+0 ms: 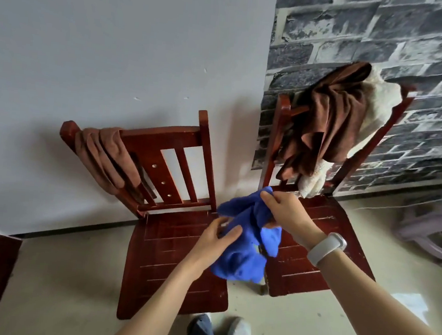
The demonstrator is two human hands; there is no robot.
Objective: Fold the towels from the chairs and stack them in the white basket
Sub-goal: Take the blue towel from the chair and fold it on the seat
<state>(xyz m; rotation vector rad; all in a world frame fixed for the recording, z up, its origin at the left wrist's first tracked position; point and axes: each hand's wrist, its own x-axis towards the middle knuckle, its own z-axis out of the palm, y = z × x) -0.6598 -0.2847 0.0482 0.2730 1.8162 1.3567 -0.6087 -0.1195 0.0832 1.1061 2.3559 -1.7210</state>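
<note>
While the right hand (286, 213) pinches the top of the blue towel (244, 252) with curled fingers, the towel hangs bunched in the air over the gap between the two seats. The left hand (214, 244) touches its left side; whether those fingers (232, 234) grip it I cannot tell. A tan towel (103, 157) drapes the left chair (169, 256) back; a brown towel (333, 123) and a white towel (380, 103) hang on the right chair (322, 245).

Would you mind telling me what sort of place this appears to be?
Probably a room in a home: red wooden chairs hung with brown towels stand against a plain wall and brick-pattern wallpaper.
</note>
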